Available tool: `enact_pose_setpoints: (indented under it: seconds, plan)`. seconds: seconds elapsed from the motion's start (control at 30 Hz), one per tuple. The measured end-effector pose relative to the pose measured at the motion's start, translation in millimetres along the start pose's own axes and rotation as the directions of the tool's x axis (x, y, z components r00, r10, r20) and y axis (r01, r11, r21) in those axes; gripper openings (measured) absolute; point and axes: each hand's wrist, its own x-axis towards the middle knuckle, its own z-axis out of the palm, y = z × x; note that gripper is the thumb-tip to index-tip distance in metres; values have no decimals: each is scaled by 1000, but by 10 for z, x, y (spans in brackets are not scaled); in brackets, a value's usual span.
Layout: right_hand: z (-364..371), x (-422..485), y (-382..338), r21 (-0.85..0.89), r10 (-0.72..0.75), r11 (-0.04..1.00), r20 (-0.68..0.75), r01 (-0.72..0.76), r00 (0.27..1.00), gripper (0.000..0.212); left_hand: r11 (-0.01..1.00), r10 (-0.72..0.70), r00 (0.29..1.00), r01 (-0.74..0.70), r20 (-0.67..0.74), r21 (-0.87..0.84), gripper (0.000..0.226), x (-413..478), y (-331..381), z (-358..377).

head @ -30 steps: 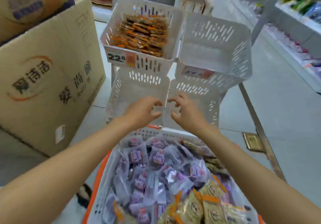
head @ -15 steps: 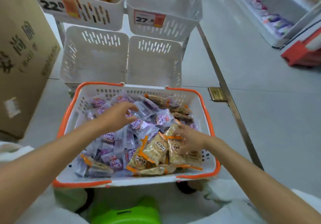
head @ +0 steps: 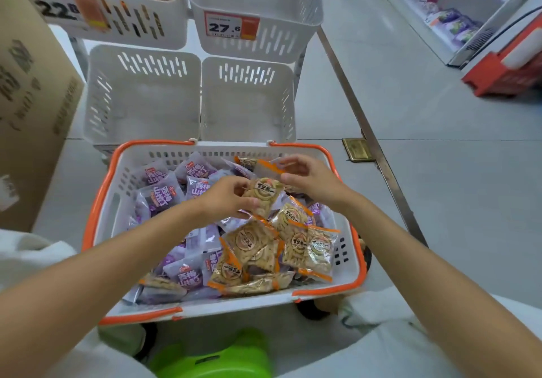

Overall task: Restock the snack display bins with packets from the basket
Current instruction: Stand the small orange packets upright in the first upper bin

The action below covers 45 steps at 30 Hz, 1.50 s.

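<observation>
You are at the very start of the restock, as I judge it. Your left hand [head: 225, 198] grasps one golden packet [head: 264, 194] by its lower side, fingers curled round it. Your right hand [head: 311, 178] pinches the same packet's upper edge. The packet is lifted just above the heap, over the basket [head: 158, 143], not yet over any bin.

The basket looks nearly full: purple packets [head: 159, 195] fill its left and far side, and more golden packets [head: 296, 231] lie at the near right.

The lower left bin [head: 140, 99] and the lower right bin [head: 246, 102], just beyond the basket, hold nothing. The upper right bin [head: 278, 40] shows no packets in the part in view. Only the upper left bin [head: 132, 25] carries stock. So almost all the sorting and filling is left.
</observation>
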Motion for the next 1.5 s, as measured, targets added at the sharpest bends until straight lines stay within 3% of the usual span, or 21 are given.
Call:
enact_pose_setpoints:
  seconds: [0.13,0.2,0.3,0.37,0.43,0.5,0.6,0.67,0.77,0.9,0.97,1.0,1.07,1.13,1.3,1.43,1.5]
  plan:
    - [26,-38,623,-315,267,919,51,-238,962,73,978,-126,992,118,-34,-170,20,-42,-135,-138]
    - [121,-84,826,-383,317,880,29,-282,948,88,963,-153,988,144,-25,-228,22,-65,-163,-166]
    - [152,-40,784,-222,234,943,-91,-249,968,60,954,-156,986,137,-50,-265,28,-57,-196,-190]
    - [61,20,614,-218,134,961,-159,-168,978,30,957,-165,979,129,-119,-261,33,-21,-242,-206]
    - [-58,48,371,-150,69,985,-135,-89,988,7,969,-139,970,92,-199,-230,32,13,-262,-224]
    - [-95,19,102,-65,30,997,-60,-34,998,13,975,-93,978,51,-189,-215,38,10,-231,-215]
    - [57,-27,-137,29,-12,999,24,12,1000,8,968,-67,997,56,-38,-246,64,-21,-140,-112]
    - [222,-26,-137,-6,-19,1000,-10,19,1000,28,961,-57,998,60,17,-269,52,-22,-135,-44]
    - [358,-16,40,-129,49,990,-34,-53,998,64,964,-79,993,55,-83,-260,50,-46,-200,-119]
    - [566,-125,349,-279,263,936,146,-216,954,92,937,-144,978,86,-152,-338,49,-88,-294,-316]
    - [669,-175,422,-349,269,917,190,-192,944,85,928,-158,972,87,-172,-361,45,-99,-326,-354]
    - [685,-166,439,-349,247,921,181,-173,952,70,927,-161,970,84,-184,-365,45,-105,-346,-370]
    - [624,-101,401,-300,197,943,151,-145,969,36,923,-170,963,82,-208,-375,48,-122,-389,-403]
    - [492,-19,292,-234,158,963,98,-131,983,18,909,-187,954,77,-234,-410,48,-135,-422,-437]
    - [287,121,-242,192,111,978,-123,-86,986,54,839,-245,922,47,-299,-542,48,-116,-360,-516]
    - [469,305,-535,396,114,916,-116,-60,987,28,770,-218,931,-20,-292,-638,35,-77,-105,-498]
    - [646,404,-628,372,106,927,-130,-51,986,20,733,-180,937,-76,-300,-676,21,-23,71,-509]
